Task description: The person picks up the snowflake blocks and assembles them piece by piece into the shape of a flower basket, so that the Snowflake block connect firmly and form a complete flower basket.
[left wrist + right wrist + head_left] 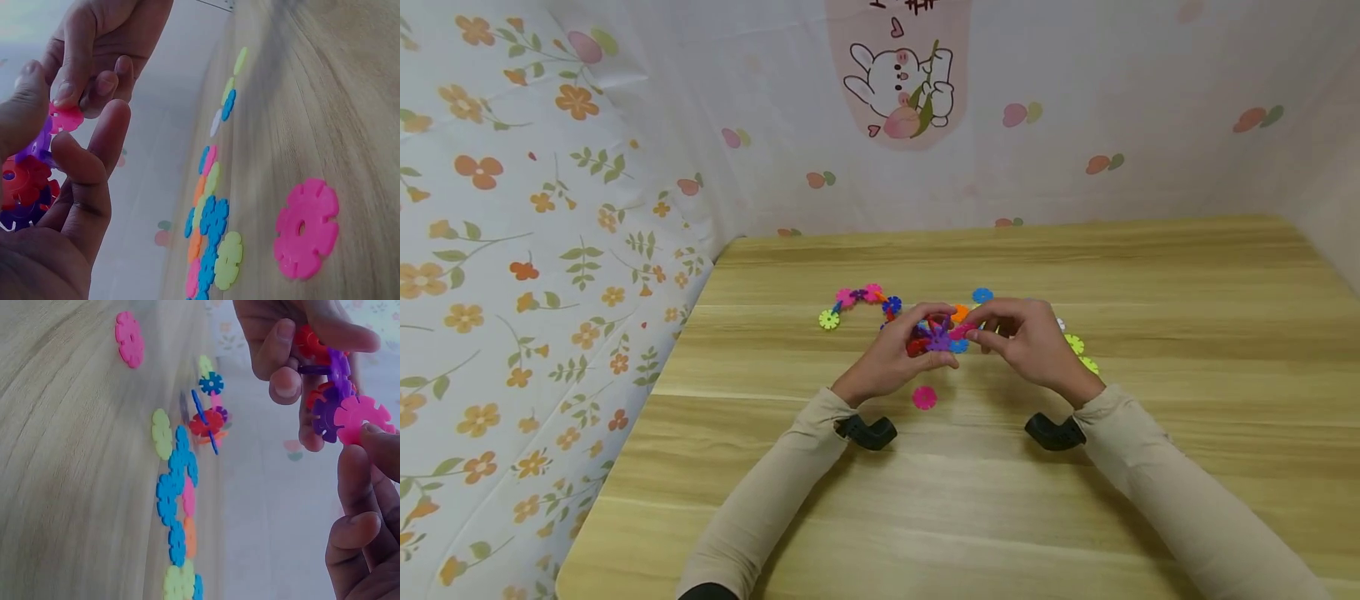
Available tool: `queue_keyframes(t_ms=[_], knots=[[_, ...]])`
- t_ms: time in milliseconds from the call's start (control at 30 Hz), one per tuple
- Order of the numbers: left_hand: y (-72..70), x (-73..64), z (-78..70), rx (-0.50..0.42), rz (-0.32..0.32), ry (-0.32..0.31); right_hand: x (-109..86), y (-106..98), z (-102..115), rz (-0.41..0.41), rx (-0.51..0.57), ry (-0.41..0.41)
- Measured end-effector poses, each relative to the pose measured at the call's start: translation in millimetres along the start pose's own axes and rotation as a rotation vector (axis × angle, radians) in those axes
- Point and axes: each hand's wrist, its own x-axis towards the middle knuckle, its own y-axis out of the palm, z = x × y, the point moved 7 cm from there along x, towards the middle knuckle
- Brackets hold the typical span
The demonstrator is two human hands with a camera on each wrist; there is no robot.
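Note:
My left hand (887, 357) grips a cluster of interlocking flower-shaped plastic discs, red and purple (937, 337), above the table. Between thumb and fingertip, my right hand (1028, 335) pinches a pink notched disc (351, 419). In the right wrist view that pink disc overlaps the edge of a purple disc (325, 415) in the cluster. Red discs (310, 342) sit deeper in the left hand, partly covered by its fingers. A loose pink disc (925, 397) lies flat on the table, nearer the body than both hands.
Beyond the left hand stands a joined chain of coloured discs (859, 295) on the wooden table (970, 517). Loose blue discs (177, 544), with yellow-green, orange and pink ones, lie behind the hands. More yellow-green discs (1074, 343) are by the right wrist. Patterned cloth (760, 100) hangs behind.

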Motion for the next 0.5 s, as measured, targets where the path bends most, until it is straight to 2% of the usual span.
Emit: queue_keyframes(t_ms=[233,500], knots=[[3.7,1.0,-3.2,-0.048,0.031,0.001,-1.8,-1.0,3.3,-0.033,0.003,-0.054],[9.6,1.0,-4.3,-0.081,0.071,-0.007,-4.2,0.7,3.3,-0.011,0.062,-0.025]])
